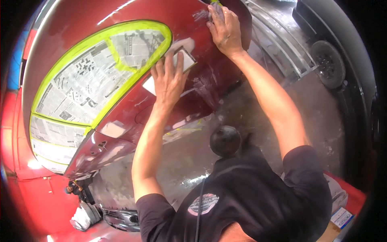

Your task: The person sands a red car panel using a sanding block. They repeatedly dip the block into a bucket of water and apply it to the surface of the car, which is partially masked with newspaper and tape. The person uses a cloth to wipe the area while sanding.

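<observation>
My left hand lies over a flat white sanding block with a dark edge, its fingers gripping the block. The block rests tilted against the red car body, just beside the window masked with newspaper and yellow-green tape. Pale filler patches show around the block. Higher up and to the right, my right hand presses its fingers on the rear of the panel. Under those fingertips is a small grey piece, mostly covered; its kind cannot be made out.
At the right stand a dark vehicle and a black wheel near metal rails. A black round object is close in front of my body. A grille-like car part lies at lower left, by a red wall.
</observation>
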{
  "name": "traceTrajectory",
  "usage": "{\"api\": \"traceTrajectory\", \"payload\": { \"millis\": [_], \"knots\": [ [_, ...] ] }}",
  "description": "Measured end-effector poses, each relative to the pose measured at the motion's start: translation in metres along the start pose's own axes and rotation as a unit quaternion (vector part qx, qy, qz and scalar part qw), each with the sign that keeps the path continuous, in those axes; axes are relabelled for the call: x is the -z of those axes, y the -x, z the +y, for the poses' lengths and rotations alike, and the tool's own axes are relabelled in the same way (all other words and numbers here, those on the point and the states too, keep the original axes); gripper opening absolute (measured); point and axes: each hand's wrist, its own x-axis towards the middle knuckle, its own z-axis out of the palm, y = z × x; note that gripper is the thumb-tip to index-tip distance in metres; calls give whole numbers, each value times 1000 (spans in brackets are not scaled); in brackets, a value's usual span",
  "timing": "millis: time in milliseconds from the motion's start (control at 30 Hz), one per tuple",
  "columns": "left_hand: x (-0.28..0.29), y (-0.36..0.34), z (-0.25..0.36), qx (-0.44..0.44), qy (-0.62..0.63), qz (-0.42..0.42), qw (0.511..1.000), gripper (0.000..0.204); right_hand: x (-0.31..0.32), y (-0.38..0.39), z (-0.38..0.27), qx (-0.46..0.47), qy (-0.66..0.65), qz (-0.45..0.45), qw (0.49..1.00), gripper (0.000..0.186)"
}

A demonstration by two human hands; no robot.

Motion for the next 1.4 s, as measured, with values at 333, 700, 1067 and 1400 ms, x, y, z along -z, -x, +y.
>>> {"api": "traceTrajectory", "payload": {
  "millis": [333, 700, 1067, 1400],
  "knots": [
    [-18, 7, -9, -68, -52, 38, 996, 74, 0, 7, 3, -28, -70, 28, 997, 53],
    [-10, 15, -27, -60, -13, 16, 998, 78, -4, 4, 12, -16, -55, 68, 996, 47],
    [-2, 2, -31, -90, -41, -1, 995, 68, -3, 10, 3, -35, -39, 68, 996, 47],
    [-18, -54, 0, -117, -10, -6, 993, 71, -4, 11, -1, -22, -48, 77, 996, 47]
  ]
}}
